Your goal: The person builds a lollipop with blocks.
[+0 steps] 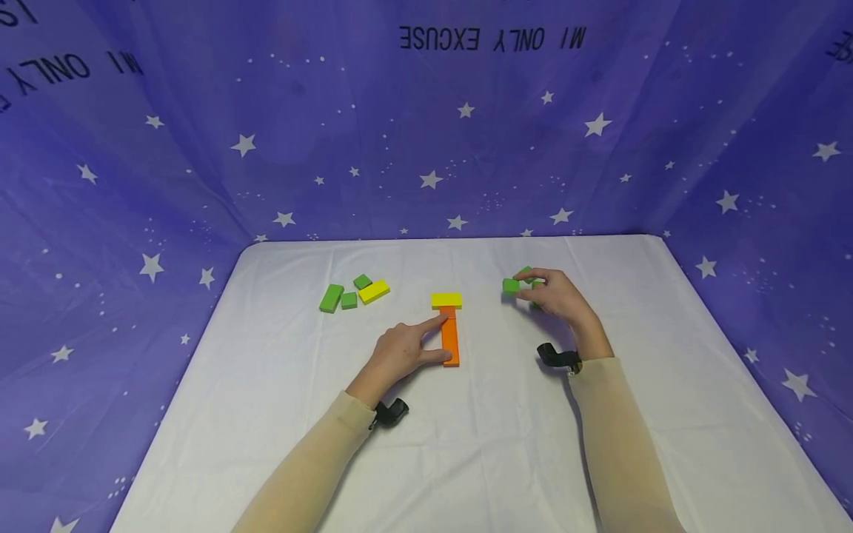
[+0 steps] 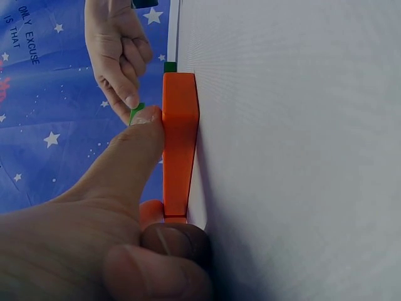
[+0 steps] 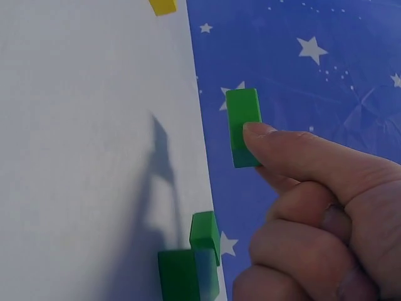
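Right of centre in the head view, pinching a green block with the right hand near other green blocks, and, mid-frame, touching a long orange block with thumb and outstretched forefinger of the left hand, below a yellow block.

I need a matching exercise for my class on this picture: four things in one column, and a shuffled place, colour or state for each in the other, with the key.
Column one
1. Left hand
2. Right hand
3. Middle yellow block
4. Backdrop

Column two
A. Lies crosswise at the far end of the line of orange blocks
B. Purple-blue with a star pattern
C. Pinches a green block
D. Has its thumb and a finger on orange

Right pairs: 1-D, 2-C, 3-A, 4-B
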Demonstrator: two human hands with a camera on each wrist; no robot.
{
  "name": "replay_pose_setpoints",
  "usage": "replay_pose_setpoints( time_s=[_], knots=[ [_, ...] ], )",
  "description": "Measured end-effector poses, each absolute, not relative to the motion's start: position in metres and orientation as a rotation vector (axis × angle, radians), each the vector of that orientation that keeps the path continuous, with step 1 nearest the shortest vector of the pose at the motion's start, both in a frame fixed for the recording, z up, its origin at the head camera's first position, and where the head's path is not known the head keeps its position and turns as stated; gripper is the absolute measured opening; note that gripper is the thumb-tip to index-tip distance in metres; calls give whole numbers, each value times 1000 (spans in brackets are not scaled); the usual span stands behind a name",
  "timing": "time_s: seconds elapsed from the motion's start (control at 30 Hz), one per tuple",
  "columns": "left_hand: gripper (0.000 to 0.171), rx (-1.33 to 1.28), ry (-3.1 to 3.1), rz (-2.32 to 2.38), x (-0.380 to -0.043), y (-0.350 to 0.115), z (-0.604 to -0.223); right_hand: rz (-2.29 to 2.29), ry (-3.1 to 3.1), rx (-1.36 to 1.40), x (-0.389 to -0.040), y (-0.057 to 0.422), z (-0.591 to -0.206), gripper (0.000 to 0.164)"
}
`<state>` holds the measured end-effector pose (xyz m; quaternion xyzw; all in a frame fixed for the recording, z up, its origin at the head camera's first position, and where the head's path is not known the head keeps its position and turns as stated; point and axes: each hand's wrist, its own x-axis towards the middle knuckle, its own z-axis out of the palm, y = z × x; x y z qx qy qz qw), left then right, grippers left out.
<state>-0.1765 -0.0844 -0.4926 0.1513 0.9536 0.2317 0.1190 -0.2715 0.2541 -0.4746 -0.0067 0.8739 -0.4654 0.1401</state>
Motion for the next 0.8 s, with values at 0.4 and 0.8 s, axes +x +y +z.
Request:
replay_pose_setpoints(
  time_s=[0.4,0.8],
  knots=[
    [81,449,2797,672,-176,-84,-493,-1358,2522,-65,-272,231,-473,46],
    [82,462,2810,637,-177,-83,-492,-1306,2585,-140,-278,207,-474,43]
  ],
)
